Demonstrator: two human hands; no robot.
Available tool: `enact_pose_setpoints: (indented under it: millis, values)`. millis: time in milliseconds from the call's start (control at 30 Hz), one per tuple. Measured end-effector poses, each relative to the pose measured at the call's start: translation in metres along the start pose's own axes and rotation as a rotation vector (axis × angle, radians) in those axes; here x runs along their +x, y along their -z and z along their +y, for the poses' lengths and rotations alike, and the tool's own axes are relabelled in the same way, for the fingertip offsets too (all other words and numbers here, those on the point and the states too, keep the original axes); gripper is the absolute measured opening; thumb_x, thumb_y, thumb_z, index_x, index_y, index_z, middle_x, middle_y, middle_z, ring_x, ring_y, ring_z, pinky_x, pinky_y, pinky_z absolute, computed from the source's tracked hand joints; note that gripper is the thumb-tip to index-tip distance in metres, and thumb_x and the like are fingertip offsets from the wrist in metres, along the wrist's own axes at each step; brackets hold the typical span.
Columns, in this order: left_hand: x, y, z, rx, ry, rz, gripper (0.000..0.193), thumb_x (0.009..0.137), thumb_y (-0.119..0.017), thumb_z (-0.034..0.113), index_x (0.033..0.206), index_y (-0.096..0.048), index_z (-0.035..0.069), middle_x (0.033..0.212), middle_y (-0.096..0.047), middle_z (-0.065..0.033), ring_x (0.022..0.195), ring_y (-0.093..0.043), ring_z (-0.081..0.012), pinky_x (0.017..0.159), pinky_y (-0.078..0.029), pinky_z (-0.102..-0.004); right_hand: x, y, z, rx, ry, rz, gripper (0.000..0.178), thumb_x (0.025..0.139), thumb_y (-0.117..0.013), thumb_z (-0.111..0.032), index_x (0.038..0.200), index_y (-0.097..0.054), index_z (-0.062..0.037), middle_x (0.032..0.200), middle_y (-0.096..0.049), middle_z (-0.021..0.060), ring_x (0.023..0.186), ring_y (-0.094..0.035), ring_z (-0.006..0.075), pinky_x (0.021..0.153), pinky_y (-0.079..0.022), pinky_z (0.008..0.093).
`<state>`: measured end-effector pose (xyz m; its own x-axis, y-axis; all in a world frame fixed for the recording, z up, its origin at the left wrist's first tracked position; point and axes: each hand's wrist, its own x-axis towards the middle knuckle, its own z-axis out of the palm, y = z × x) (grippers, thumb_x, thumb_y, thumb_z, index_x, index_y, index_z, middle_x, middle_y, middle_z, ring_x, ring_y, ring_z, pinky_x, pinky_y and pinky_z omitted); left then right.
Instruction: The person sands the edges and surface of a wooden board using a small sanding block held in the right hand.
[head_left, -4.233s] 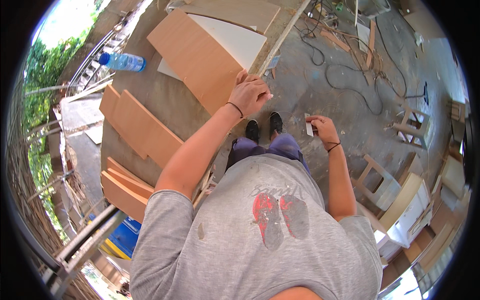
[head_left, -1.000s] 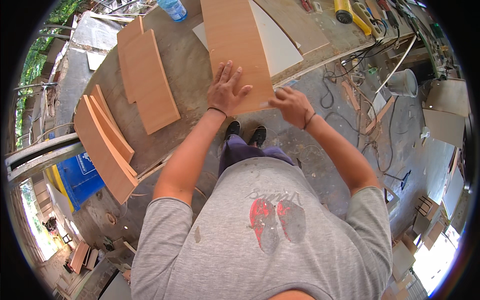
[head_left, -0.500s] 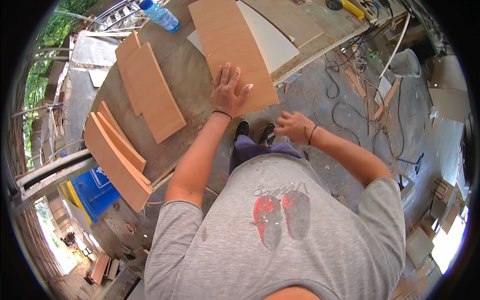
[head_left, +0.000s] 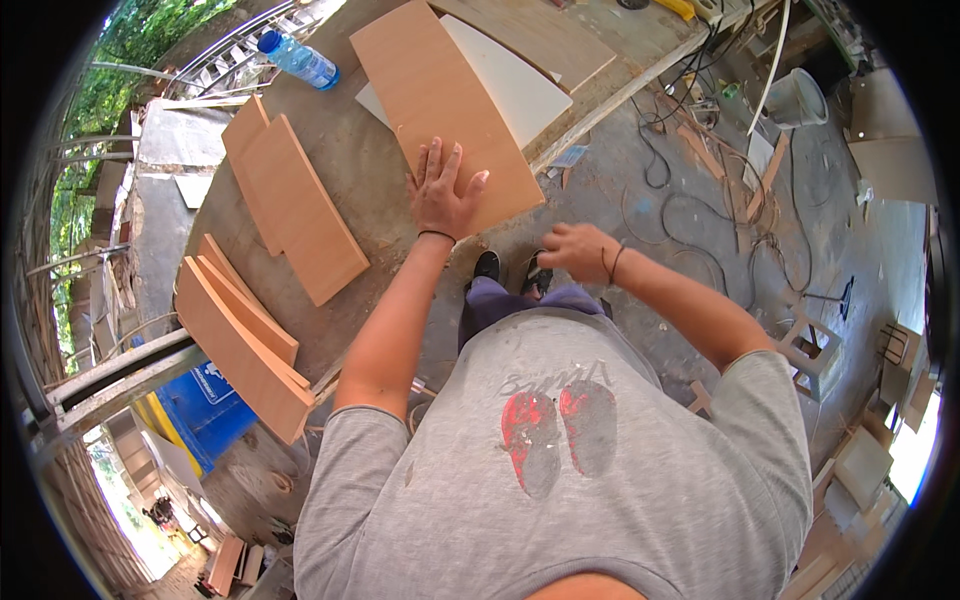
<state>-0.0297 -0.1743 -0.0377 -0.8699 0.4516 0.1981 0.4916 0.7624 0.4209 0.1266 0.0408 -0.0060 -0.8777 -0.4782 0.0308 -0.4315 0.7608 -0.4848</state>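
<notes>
My left hand (head_left: 441,197) lies flat with spread fingers on the near end of a long wood-coloured board (head_left: 455,95). That board rests aslant over a white panel (head_left: 505,80) on the worktable. Past the board's near right corner, in front of my body, my right hand (head_left: 578,250) is closed with its fingers curled. Whatever it may hold is hidden by the fingers. Two overlapping flat boards (head_left: 305,205) lie to the left of my left hand. Nearer on that side, several curved-looking boards (head_left: 240,345) stand on edge close together.
A blue-capped water bottle (head_left: 300,60) lies at the far left of the worktable (head_left: 385,245). Cables (head_left: 690,215), wood scraps and a bucket (head_left: 796,98) are on the floor to the right. A blue-and-yellow panel (head_left: 205,405) stands below the table's left side.
My left hand stays flat on the board. The right hand remains closed and has come slightly closer to the board's near corner. The whole view has shifted a little.
</notes>
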Motion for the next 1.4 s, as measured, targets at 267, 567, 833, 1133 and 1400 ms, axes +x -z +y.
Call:
enact_pose_setpoints:
  millis: [267, 567, 833, 1133, 1400]
  values:
    - [-0.003, -0.004, 0.035, -0.048, -0.431, -0.164, 0.047, 0.091, -0.058, 0.04, 0.133, -0.058, 0.018, 0.152, -0.04, -0.0089, 0.144, -0.03, -0.0281, 0.114, -0.016, -0.0596, -0.023, 0.024, 0.014, 0.524, -0.578, 0.75, 0.02, 0.08, -0.061, 0.003, 0.099, -0.063, -0.0038, 0.085, -0.06, 0.0067, 0.073, -0.059, 0.0192, 0.065, -0.048, 0.0291]
    - [0.026, -0.023, 0.084, -0.219, -0.593, -0.218, 0.012, 0.085, -0.064, 0.02, 0.088, -0.069, 0.01, 0.104, -0.065, -0.0052, 0.114, -0.054, -0.0249, 0.109, -0.028, -0.0487, -0.076, -0.034, -0.038, 0.729, -0.927, 0.941, 0.022, 0.083, -0.065, -0.001, 0.104, -0.062, -0.0022, 0.085, -0.061, 0.0039, 0.073, -0.056, 0.0095, 0.063, -0.045, 0.0246]
    - [0.08, -0.05, 0.08, -0.601, -0.314, -0.179, 0.013, 0.086, -0.063, 0.019, 0.092, -0.067, 0.007, 0.102, -0.066, -0.011, 0.108, -0.058, -0.0299, 0.103, -0.036, -0.0504, -0.073, -0.05, -0.065, 0.737, -1.099, 1.115, 0.027, 0.082, -0.065, -0.003, 0.109, -0.062, -0.0032, 0.084, -0.06, 0.0039, 0.074, -0.054, 0.0096, 0.066, -0.045, 0.0255]
    - [0.113, -0.007, -0.011, -0.031, -0.664, -0.246, 0.045, 0.094, -0.056, 0.035, 0.136, -0.054, 0.017, 0.149, -0.043, -0.0044, 0.142, -0.034, -0.027, 0.117, -0.022, -0.0488, 0.027, -0.021, -0.044, 0.095, -0.784, 0.803, 0.038, 0.081, -0.056, -0.001, 0.118, -0.062, -0.0111, 0.086, -0.056, 0.0129, 0.082, -0.058, 0.0322, 0.072, -0.049, 0.0417]
    - [0.108, -0.009, -0.004, -0.053, -0.602, -0.272, 0.043, 0.095, -0.054, 0.037, 0.135, -0.055, 0.022, 0.15, -0.042, -0.0026, 0.143, -0.033, -0.0248, 0.118, -0.02, -0.0475, 0.085, -0.057, -0.089, -0.087, -0.702, 0.59, 0.044, 0.077, -0.059, -0.006, 0.119, -0.063, -0.0191, 0.092, -0.058, 0.008, 0.088, -0.059, 0.0301, 0.074, -0.051, 0.0407]
